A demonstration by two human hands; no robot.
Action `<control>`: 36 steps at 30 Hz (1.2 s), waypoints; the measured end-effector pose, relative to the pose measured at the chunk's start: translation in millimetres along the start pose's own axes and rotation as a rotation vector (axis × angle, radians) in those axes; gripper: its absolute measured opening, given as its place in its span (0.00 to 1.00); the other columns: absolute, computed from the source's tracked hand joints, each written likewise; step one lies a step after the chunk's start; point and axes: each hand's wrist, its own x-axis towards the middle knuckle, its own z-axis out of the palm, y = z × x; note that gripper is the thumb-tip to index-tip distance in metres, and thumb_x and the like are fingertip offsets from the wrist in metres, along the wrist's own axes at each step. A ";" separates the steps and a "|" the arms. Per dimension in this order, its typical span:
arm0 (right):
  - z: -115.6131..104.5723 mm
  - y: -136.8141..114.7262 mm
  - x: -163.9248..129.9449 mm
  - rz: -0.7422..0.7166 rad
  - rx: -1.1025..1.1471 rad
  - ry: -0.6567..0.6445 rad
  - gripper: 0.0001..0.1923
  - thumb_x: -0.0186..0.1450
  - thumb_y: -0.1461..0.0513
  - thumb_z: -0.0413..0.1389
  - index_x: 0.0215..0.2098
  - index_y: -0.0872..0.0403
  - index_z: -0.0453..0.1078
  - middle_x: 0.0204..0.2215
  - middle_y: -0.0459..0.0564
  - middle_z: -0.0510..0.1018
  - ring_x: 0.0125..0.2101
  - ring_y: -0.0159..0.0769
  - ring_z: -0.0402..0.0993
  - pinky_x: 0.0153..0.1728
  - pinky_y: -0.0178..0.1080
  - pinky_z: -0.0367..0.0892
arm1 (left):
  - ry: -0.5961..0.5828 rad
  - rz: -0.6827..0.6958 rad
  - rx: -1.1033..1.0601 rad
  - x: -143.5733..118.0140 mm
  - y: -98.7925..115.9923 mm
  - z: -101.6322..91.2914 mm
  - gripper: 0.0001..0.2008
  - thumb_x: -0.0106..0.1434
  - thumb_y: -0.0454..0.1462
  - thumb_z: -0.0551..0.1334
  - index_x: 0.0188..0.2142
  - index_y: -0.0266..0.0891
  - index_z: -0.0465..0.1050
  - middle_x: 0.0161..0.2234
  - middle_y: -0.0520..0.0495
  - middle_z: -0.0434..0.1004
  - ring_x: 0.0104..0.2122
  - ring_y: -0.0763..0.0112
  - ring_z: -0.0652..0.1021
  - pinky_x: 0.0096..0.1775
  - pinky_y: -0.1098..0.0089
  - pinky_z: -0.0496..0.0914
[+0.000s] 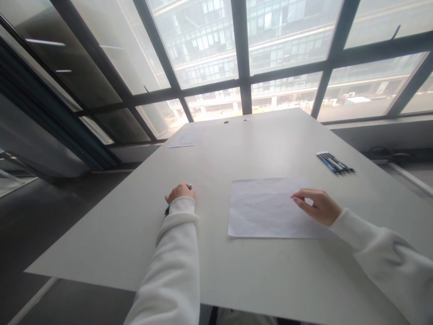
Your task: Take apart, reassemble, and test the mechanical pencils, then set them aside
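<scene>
My left hand (181, 192) rests on the table left of the paper, its fingers closed around what looks like a pen (167, 211). Only the two dark ends of that pen show, one beyond the knuckles and one by the wrist. A white sheet of paper (260, 210) lies flat in front of me, slightly wrinkled. Over its right side is my right hand (316, 205), thumb and forefinger brought together in a loose pinch, with nothing visible between them. Further right lies a row of several pens (334, 163), mostly black with some blue.
The white table (216, 266) stretches away toward large windows (206, 40) with dark frames. Another sheet of paper (182, 136) lies at its far left. Two small dark spots (226, 122) show near the far edge. A dark curtain (57, 104) hangs at left.
</scene>
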 end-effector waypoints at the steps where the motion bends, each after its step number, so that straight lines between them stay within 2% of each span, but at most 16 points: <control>1: 0.1 0.1 0.1 0.000 0.006 0.004 0.13 0.61 0.58 0.48 0.33 0.55 0.72 0.26 0.51 0.76 0.23 0.31 0.69 0.20 0.31 0.62 | 0.003 -0.001 -0.001 -0.4 0.7 -0.5 0.10 0.49 0.40 0.59 0.32 0.44 0.72 0.36 0.39 0.77 0.38 0.51 0.74 0.41 0.52 0.61; 6: 0.3 0.9 0.0 -0.006 0.008 0.009 0.12 0.61 0.58 0.48 0.33 0.54 0.72 0.26 0.50 0.75 0.24 0.32 0.69 0.21 0.31 0.62 | 0.027 0.040 -0.070 -6.7 13.1 -2.9 0.16 0.48 0.42 0.60 0.38 0.44 0.73 0.36 0.41 0.78 0.39 0.53 0.74 0.42 0.57 0.63; 8: 0.2 0.6 0.1 -0.003 -0.002 0.007 0.12 0.61 0.58 0.48 0.33 0.54 0.72 0.26 0.50 0.75 0.24 0.32 0.69 0.21 0.32 0.62 | 0.038 0.128 -0.192 -13.8 23.9 -3.7 0.18 0.48 0.40 0.60 0.41 0.41 0.73 0.34 0.43 0.78 0.39 0.55 0.75 0.41 0.61 0.65; 11: -0.7 -1.4 0.7 -0.005 -0.014 0.009 0.13 0.62 0.58 0.48 0.33 0.54 0.72 0.26 0.50 0.75 0.23 0.32 0.68 0.22 0.32 0.62 | 0.035 0.261 -0.469 -30.3 45.0 -4.8 0.19 0.48 0.39 0.59 0.40 0.37 0.73 0.29 0.47 0.77 0.31 0.63 0.76 0.38 0.67 0.67; 14: -2.0 -4.6 1.9 -0.019 -0.019 0.015 0.13 0.62 0.59 0.47 0.32 0.55 0.72 0.25 0.50 0.75 0.24 0.32 0.69 0.23 0.32 0.63 | -0.087 0.311 -0.870 -51.3 67.7 -4.7 0.16 0.49 0.39 0.57 0.37 0.35 0.74 0.24 0.50 0.75 0.24 0.70 0.74 0.29 0.71 0.68; 16: -2.6 -6.5 2.7 -0.032 -0.019 0.023 0.12 0.62 0.59 0.48 0.31 0.55 0.72 0.25 0.50 0.75 0.25 0.33 0.69 0.25 0.33 0.64 | -0.242 0.324 -1.121 -65.7 80.8 -3.5 0.14 0.48 0.38 0.57 0.33 0.33 0.73 0.21 0.51 0.72 0.20 0.73 0.72 0.25 0.72 0.66; 21: -2.8 -9.6 2.3 -0.034 0.019 0.035 0.12 0.61 0.58 0.48 0.32 0.54 0.72 0.25 0.50 0.75 0.26 0.33 0.69 0.26 0.34 0.64 | -0.509 0.359 -1.491 -95.9 100.5 1.6 0.08 0.47 0.38 0.62 0.27 0.35 0.68 0.18 0.53 0.69 0.20 0.74 0.73 0.23 0.75 0.63; 25: -2.6 -13.6 1.1 0.030 0.082 0.028 0.13 0.62 0.56 0.49 0.34 0.54 0.72 0.26 0.50 0.75 0.24 0.33 0.69 0.24 0.33 0.64 | -0.706 0.318 -1.577 -111.5 107.6 2.9 0.11 0.46 0.38 0.65 0.29 0.36 0.69 0.21 0.51 0.72 0.25 0.70 0.76 0.27 0.73 0.65; 28: 1.0 -19.0 1.4 0.042 0.195 0.025 0.14 0.60 0.55 0.51 0.40 0.54 0.70 0.27 0.50 0.76 0.27 0.34 0.71 0.31 0.36 0.67 | -0.753 0.294 -1.618 -119.3 112.0 4.1 0.14 0.45 0.38 0.67 0.30 0.36 0.69 0.21 0.51 0.73 0.27 0.67 0.77 0.29 0.72 0.66; 31: 8.7 -24.1 1.9 0.080 0.355 0.005 0.18 0.60 0.55 0.52 0.47 0.54 0.66 0.30 0.51 0.77 0.31 0.36 0.73 0.35 0.39 0.68 | -0.807 0.325 -1.618 -124.5 115.8 7.6 0.14 0.44 0.37 0.68 0.30 0.36 0.69 0.22 0.49 0.76 0.29 0.65 0.78 0.30 0.71 0.67; 36: 17.5 -24.2 3.3 0.196 0.637 0.034 0.16 0.59 0.55 0.54 0.42 0.56 0.67 0.30 0.53 0.77 0.33 0.38 0.74 0.38 0.43 0.68 | -0.822 0.389 -1.542 -123.7 116.5 13.8 0.13 0.46 0.38 0.68 0.31 0.34 0.71 0.24 0.46 0.77 0.28 0.66 0.77 0.31 0.69 0.68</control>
